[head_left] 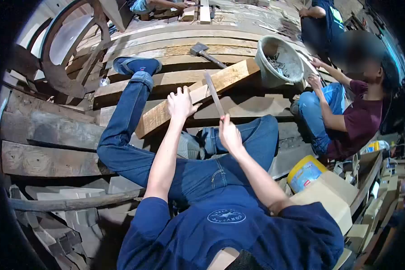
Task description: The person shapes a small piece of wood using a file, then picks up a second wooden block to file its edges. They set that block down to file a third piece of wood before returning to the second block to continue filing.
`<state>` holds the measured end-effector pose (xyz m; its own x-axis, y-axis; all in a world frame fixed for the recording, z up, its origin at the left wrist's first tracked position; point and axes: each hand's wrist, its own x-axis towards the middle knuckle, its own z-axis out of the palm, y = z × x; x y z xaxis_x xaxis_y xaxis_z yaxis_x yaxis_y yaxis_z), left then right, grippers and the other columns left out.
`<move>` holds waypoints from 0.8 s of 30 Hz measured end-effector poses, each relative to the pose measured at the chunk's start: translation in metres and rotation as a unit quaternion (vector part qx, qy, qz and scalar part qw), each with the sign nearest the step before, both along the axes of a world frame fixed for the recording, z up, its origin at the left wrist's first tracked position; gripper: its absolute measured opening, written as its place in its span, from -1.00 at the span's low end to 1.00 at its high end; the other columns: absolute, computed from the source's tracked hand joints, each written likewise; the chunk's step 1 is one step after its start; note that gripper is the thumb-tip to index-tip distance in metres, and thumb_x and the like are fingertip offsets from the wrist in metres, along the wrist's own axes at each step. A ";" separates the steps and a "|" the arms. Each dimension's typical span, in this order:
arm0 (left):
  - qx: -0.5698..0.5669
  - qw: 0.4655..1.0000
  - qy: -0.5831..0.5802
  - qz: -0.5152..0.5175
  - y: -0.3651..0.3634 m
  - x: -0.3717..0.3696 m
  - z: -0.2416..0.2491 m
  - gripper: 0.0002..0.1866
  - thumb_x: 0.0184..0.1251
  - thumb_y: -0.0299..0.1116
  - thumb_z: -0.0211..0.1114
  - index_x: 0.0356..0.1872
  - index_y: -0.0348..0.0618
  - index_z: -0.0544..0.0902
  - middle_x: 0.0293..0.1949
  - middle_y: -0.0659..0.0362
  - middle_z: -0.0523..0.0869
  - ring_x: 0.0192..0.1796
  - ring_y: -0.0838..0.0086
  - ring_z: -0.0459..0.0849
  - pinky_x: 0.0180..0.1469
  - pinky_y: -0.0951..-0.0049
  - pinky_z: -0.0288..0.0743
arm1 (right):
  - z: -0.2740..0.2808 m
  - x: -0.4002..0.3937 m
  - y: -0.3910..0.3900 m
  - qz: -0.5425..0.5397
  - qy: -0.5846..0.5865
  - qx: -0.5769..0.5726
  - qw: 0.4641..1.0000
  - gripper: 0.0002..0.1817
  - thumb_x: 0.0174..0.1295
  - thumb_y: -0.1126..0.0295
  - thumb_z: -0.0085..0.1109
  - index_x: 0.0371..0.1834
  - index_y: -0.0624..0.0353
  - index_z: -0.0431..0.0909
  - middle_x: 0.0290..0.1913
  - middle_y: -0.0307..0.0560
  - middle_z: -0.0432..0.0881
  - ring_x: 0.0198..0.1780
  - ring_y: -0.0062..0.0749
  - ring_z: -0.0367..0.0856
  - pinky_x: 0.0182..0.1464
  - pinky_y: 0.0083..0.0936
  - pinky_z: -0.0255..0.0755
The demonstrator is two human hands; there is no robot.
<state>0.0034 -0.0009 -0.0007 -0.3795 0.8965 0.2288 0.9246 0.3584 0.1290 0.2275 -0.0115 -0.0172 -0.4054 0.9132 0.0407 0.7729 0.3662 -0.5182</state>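
Observation:
A long wooden beam [236, 75] lies at a slant across my lower legs and the boards, its near end by my left knee. My left hand [181, 105] rests on this beam, fingers spread toward its far edge and thumb apart. In my right hand [229, 134], closed round one end, is a flat grey metal file [214, 95]. Its blade points away from me and overlaps the beam's upper face in this view. Beyond the beam, a hammer [206, 53] with a blocky head lies on the planks.
A pale bucket [279, 62] with small metal pieces stands at the beam's far end. A co-worker [346, 103] sits at the right, near a yellow-and-blue tub [306, 173] and cardboard [326, 198]. Stacked timbers [54, 159] and a round wooden frame [69, 49] are at left.

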 end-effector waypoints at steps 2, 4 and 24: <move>0.004 1.000 0.000 -0.002 0.000 0.000 -0.002 -0.11 -0.09 0.23 0.58 0.19 -0.15 0.50 0.03 -0.03 0.65 0.03 -0.02 0.66 0.11 0.03 0.52 | -0.008 0.008 -0.014 0.001 0.016 0.039 0.999 -0.66 0.52 0.25 -0.04 0.20 0.23 0.32 -0.33 0.34 0.71 -0.34 0.31 0.72 -0.30 0.15 0.61; -0.010 1.000 -0.024 -0.002 0.002 -0.003 -0.002 -0.10 -0.09 0.26 0.57 0.19 -0.14 0.51 0.06 -0.02 0.64 0.05 -0.02 0.64 0.12 0.01 0.49 | -0.003 -0.008 -0.001 0.004 0.016 0.034 0.999 -0.63 0.52 0.24 -0.05 0.22 0.26 0.32 -0.35 0.32 0.70 -0.35 0.31 0.72 -0.30 0.13 0.61; 0.115 0.993 -0.008 0.029 0.008 0.000 -0.022 -0.32 0.23 0.33 0.30 -0.04 -0.17 0.61 -0.14 0.02 0.72 -0.14 -0.01 0.67 0.03 0.00 0.49 | -0.004 -0.083 0.060 0.008 -0.018 0.033 0.999 -0.55 0.56 0.24 -0.24 0.30 0.41 0.22 -0.21 0.42 0.69 -0.25 0.34 0.72 -0.18 0.14 0.61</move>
<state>0.0033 0.0068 -0.0228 -0.4347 0.7973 0.4186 0.9002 0.3707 0.2287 0.1445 0.0482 -0.0207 -0.4213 0.9028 0.0860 0.7848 0.4105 -0.4643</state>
